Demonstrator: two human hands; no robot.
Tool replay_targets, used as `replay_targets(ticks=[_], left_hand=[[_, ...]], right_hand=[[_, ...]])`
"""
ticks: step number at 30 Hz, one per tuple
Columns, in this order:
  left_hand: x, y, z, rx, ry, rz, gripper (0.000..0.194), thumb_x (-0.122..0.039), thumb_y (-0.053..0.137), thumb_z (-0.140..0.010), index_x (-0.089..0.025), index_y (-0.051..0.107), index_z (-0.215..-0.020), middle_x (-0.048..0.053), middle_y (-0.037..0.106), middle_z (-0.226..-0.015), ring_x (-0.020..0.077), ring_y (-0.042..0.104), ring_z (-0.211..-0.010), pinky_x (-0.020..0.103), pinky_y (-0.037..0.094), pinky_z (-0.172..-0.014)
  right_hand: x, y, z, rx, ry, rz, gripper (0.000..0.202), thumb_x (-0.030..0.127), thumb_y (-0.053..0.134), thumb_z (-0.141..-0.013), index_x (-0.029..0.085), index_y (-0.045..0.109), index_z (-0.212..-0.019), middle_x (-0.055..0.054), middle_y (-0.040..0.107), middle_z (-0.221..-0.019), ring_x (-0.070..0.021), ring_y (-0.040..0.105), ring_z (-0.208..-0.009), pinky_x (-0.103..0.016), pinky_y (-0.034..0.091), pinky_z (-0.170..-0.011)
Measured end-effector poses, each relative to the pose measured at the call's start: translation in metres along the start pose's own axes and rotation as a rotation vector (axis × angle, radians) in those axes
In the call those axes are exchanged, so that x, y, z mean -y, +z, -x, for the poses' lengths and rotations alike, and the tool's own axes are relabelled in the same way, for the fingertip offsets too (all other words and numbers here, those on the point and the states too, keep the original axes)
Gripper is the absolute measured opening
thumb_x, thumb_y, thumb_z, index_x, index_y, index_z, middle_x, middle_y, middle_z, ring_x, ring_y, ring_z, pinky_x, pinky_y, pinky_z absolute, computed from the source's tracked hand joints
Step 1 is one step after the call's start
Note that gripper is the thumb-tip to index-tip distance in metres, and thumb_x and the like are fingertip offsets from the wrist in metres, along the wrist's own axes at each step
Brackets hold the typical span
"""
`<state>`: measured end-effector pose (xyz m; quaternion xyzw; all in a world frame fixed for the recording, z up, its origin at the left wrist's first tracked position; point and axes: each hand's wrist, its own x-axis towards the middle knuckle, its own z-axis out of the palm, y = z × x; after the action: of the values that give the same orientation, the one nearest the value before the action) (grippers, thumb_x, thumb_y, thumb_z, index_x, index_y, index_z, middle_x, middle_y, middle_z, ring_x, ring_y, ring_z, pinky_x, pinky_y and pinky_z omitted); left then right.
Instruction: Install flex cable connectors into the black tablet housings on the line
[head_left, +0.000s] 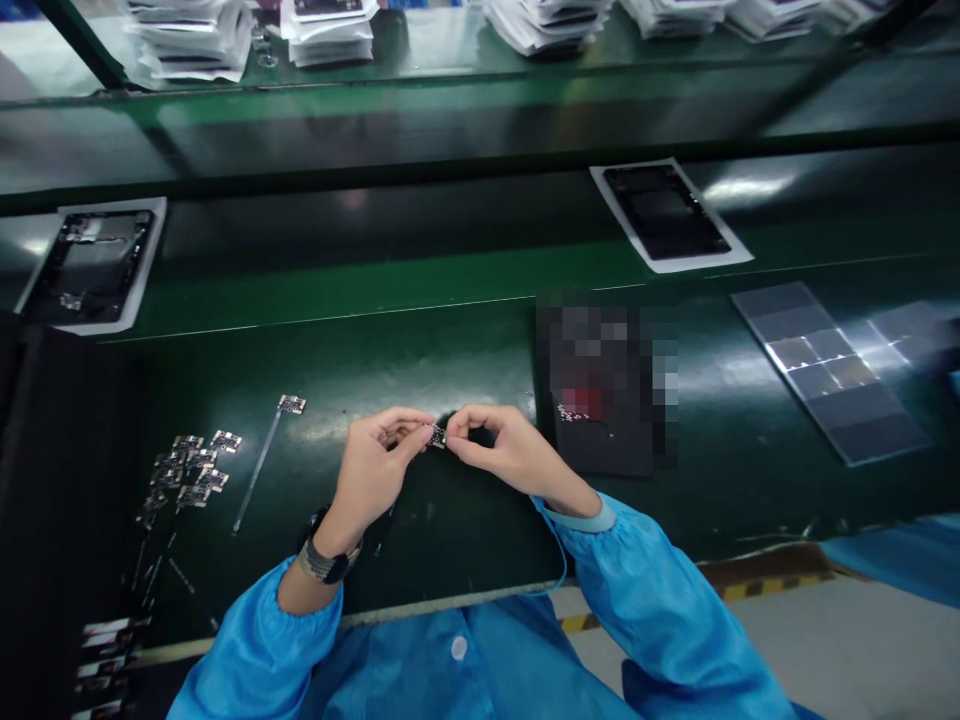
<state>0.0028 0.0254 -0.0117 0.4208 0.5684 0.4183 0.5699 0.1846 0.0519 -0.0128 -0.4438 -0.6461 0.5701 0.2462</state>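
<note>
A small circuit board is pinched between my two hands above the green table. My left hand grips its left side with thumb and forefinger. My right hand has thumb and forefinger closed at its right edge. To the left lies one board with a long flat cable, and farther left is a loose group of several similar boards.
A dark mat with small parts lies right of my hands. Two dark device housings rest on white sheets farther back. Clear-topped panels lie at the right. Paper stacks line the shelf above. A black box stands at left.
</note>
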Motion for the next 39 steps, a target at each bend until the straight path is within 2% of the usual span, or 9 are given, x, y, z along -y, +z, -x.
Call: replay_targets(ticks=[5,14,22,28,34,39], left_hand=[[0.0004,-0.0023,0.0001,-0.007,0.016,-0.028,0.01,-0.023,0.072,-0.075,-0.016,0.075,-0.082,0.003,0.073,-0.07,0.0151,0.066,-0.065,0.025,0.052,-0.064],[0.0047,-0.0055,0.0002,0.051,0.015,-0.075,0.012,-0.025,0.071,-0.079,-0.016,0.076,-0.086,0.004,0.074,-0.076,0.015,0.066,-0.068,0.025,0.053,-0.067],[0.0025,-0.0044,-0.0007,-0.001,0.01,-0.013,0.011,-0.022,0.071,-0.075,-0.015,0.074,-0.083,0.002,0.072,-0.067,0.0133,0.064,-0.061,0.023,0.052,-0.059],[0.0013,-0.0044,-0.001,0.011,-0.007,0.014,0.011,-0.023,0.072,-0.075,-0.015,0.074,-0.083,0.002,0.072,-0.067,0.0128,0.064,-0.061,0.023,0.052,-0.059],[0.001,-0.004,0.0005,-0.04,0.006,-0.008,0.011,-0.022,0.074,-0.073,-0.014,0.074,-0.081,0.002,0.072,-0.066,0.0126,0.065,-0.06,0.022,0.052,-0.06],[0.0021,-0.0047,-0.001,-0.002,-0.031,0.047,0.012,-0.023,0.074,-0.073,-0.014,0.074,-0.081,0.002,0.071,-0.065,0.0125,0.064,-0.057,0.022,0.052,-0.056]], right_hand=[[0.0009,-0.0023,-0.0001,0.046,0.012,-0.036,0.011,0.025,0.062,-0.083,0.018,0.063,-0.074,0.001,0.061,-0.068,-0.013,0.056,-0.066,-0.027,0.046,-0.067],[-0.0007,-0.0013,0.0,0.065,0.042,-0.07,0.012,0.026,0.062,-0.084,0.017,0.063,-0.075,0.001,0.059,-0.066,-0.0125,0.054,-0.064,-0.026,0.045,-0.065],[-0.0047,0.0046,-0.0002,-0.014,-0.011,-0.053,0.011,0.025,0.061,-0.084,0.018,0.062,-0.076,0.0,0.061,-0.068,-0.0135,0.055,-0.066,-0.027,0.046,-0.067],[-0.0037,0.0057,-0.0006,-0.015,-0.018,-0.098,0.012,0.026,0.062,-0.085,0.018,0.061,-0.076,0.002,0.059,-0.066,-0.0124,0.054,-0.064,-0.026,0.045,-0.066],[-0.0048,0.0075,-0.001,0.003,0.013,-0.159,0.013,0.028,0.063,-0.085,0.017,0.061,-0.078,0.002,0.06,-0.063,-0.012,0.054,-0.061,-0.027,0.044,-0.065],[-0.0061,0.0051,-0.0012,0.04,0.034,-0.212,0.015,0.03,0.065,-0.086,0.016,0.064,-0.082,0.002,0.062,-0.063,-0.012,0.055,-0.061,-0.027,0.043,-0.065]])
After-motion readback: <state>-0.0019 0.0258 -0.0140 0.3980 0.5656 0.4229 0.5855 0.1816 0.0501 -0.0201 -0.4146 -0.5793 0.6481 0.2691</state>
